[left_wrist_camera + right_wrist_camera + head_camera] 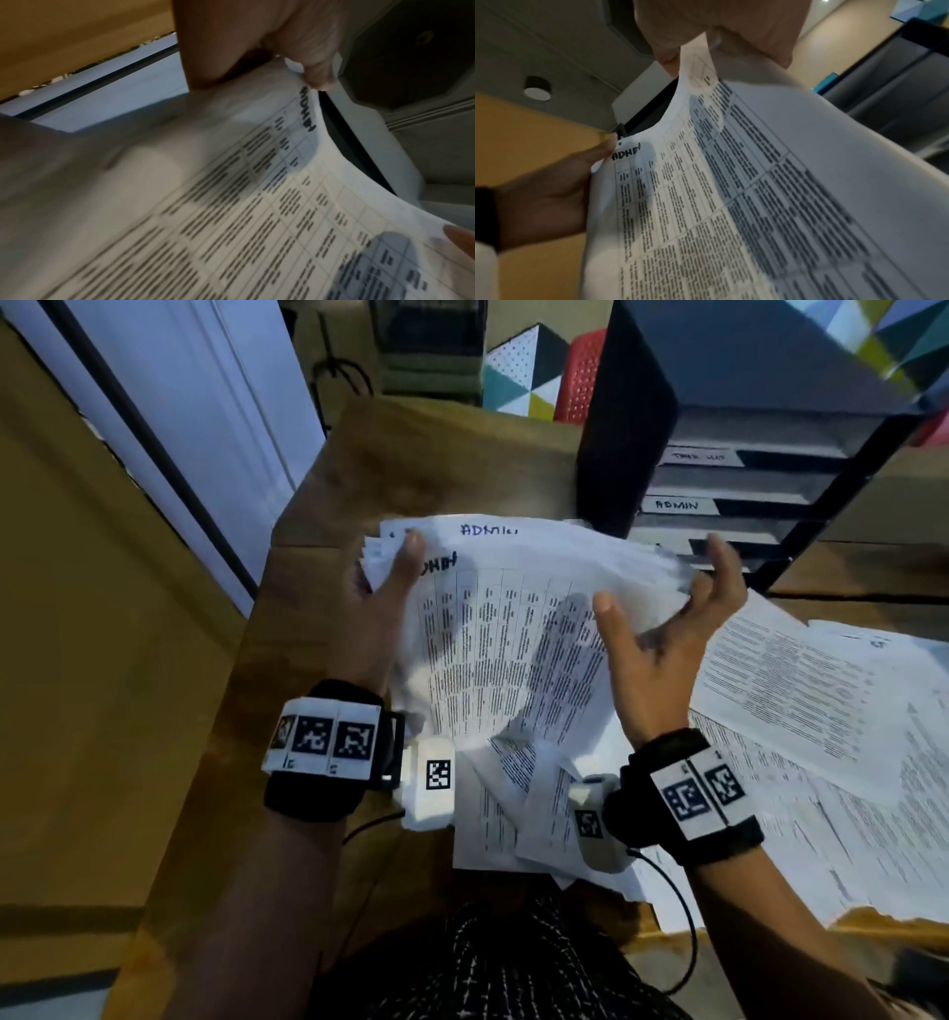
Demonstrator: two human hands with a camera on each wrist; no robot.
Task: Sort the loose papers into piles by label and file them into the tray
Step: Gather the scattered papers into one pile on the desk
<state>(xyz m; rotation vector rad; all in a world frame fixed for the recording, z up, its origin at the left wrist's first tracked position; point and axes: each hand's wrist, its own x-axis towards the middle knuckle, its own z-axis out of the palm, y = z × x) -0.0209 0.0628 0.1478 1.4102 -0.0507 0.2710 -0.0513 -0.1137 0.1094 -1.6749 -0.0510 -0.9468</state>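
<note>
Desk first: a brown wooden top running along a yellow wall, with a black tiered tray standing at its far right corner. The tray's shelves carry white label strips; one reads ADMIN, the one above is too blurred to read. Loose papers lie spread in overlapping sheets across the right half of the desk, some hanging over the near edge. Held up above the desk, just in front of the tray, is a stack of printed sheets, its top pages handwritten ADMIN. Left hand grips the stack's upper left corner, thumb on top and fingers beneath. Right hand pinches the stack's right edge, thumb on the front page, fingers curled behind. Both wrists wear black bands with white square-patterned markers.
</note>
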